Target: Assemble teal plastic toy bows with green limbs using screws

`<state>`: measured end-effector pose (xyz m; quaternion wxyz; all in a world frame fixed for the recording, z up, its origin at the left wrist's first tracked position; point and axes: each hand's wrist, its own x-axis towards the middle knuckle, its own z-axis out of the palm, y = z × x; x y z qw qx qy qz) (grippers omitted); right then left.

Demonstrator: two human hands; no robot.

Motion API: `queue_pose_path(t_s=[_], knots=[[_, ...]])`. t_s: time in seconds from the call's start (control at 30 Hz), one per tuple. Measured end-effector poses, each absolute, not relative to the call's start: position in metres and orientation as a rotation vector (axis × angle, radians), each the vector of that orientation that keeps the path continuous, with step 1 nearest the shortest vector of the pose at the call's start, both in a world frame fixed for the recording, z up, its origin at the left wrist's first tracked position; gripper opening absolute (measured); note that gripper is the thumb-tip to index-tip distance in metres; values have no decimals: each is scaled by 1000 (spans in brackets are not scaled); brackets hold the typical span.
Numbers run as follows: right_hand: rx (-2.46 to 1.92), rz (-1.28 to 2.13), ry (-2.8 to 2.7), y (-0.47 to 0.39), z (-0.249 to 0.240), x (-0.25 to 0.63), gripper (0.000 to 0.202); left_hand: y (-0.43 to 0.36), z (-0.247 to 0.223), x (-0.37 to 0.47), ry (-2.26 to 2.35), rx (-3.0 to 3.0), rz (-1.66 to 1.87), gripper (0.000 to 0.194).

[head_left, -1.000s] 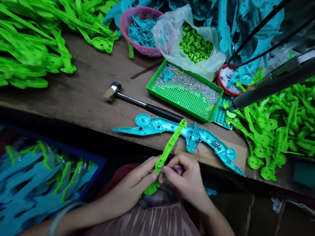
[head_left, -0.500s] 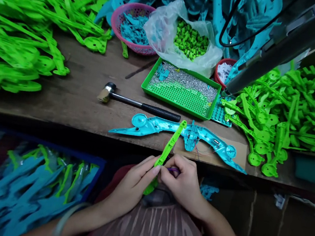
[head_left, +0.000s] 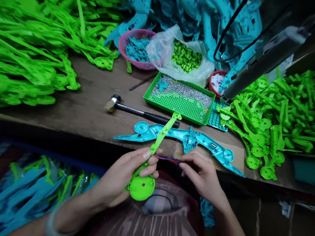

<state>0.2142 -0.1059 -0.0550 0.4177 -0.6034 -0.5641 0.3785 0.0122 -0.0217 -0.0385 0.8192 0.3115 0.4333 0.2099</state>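
Note:
My left hand grips a long green plastic arm with a round disc at its lower end, tilted up over the table edge. Thin red and blue wires stretch from the green arm to my right hand, whose thumb and fingertips pinch their other end. Just beyond my hands, a blue bow-shaped plastic piece lies on the table, with a bracket at its middle. A hammer with a black handle rests behind it.
A green tray of small metal pieces stands at the back, beside a pink basket, a plastic bag and a red basket. Green parts pile up at left and right. A dark metal pole slants in.
My hands have moved apart, drawing the wires out between them. The green arm has shifted left and turned, so its round disc now shows. The view has tilted slightly.

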Motion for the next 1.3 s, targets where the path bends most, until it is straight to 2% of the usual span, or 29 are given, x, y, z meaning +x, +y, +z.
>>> queue_pose_path(t_s=[0.17, 0.23, 0.37, 0.5, 0.53, 0.63, 0.7, 0.83, 1.03, 1.1, 1.2, 1.3], knots=[[-1553, 588, -1450, -98, -46, 213, 14, -9, -34, 5, 1042, 1377, 671, 22], [-1525, 541, -1511, -100, -36, 210, 11, -5, -37, 0, 1069, 1558, 678, 21], [-1323, 921, -1735, -108, -21, 201, 10, -1, -38, -3, 1084, 1625, 671, 22], [-1411, 754, -1394, -98, -28, 199, 16, -2, -33, 1, 973, 1509, 643, 22], [-1391, 798, -1276, -92, -29, 200, 22, -3, -32, 3, 949, 1505, 645, 24], [-1239, 1231, -1140, -74, -26, 205, 45, -4, -29, 7, 913, 1594, 657, 36], [-1261, 1291, -1174, -65, -19, 209, 45, -2, -29, 9, 903, 1700, 661, 38], [-1368, 865, -1606, -58, -3, 216, 15, 6, -31, 11, 901, 1807, 682, 41], [-1381, -65, -2160, -52, 24, 230, 19, 9, -17, 19, 762, 1607, 506, 54], [-1378, -174, -2216, -48, 31, 232, 18, 7, -11, 24, 700, 1603, 401, 59], [-1402, -132, -2170, -46, 33, 230, 20, 6, -7, 31, 665, 1624, 324, 63], [-1403, -59, -1987, -50, 25, 224, 17, 7, -6, 38, 683, 1617, 354, 57]])
